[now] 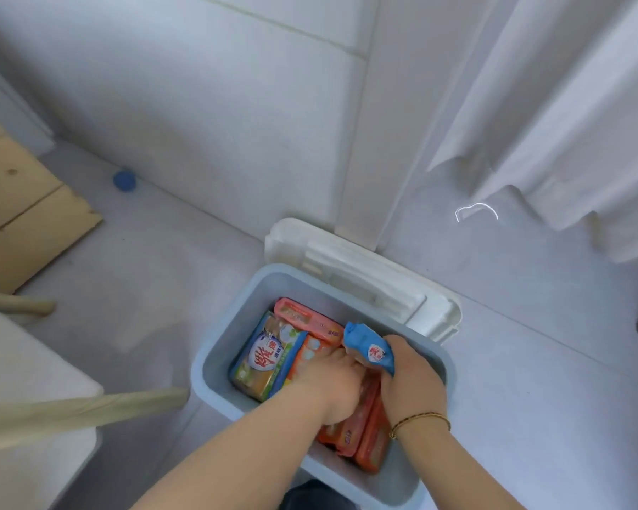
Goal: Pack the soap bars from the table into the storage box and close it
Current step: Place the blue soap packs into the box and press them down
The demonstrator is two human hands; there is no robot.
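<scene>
The pale blue rectangular plastic storage box [214, 362] stands on the grey floor, open, with its white plastic lid [365, 266] propped behind it against the wall. Both hands are inside the box. The right hand [409, 377], with a thin bracelet [420, 423] at the wrist, grips a blue-wrapped soap bar [369, 347], holding it tilted above the packed layer. The left hand [328, 384] reaches down among the orange-wrapped soap bars [369, 436]. Its fingertips are buried there, so I cannot tell whether it pinches 1 of them or only presses.

A green-and-yellow wrapped bar [266, 358] and a pink-wrapped bar [302, 320] lie along the far side. The packing looks nearly done, probably with a slot being made for the blue bar.

The risk is fit. The orange bars stand on edge and crowded, so a bar forced in at an angle could ride high and stop the lid seating. Glossy wrappers may also slip, toppling the upright row once the left hand lifts.
</scene>
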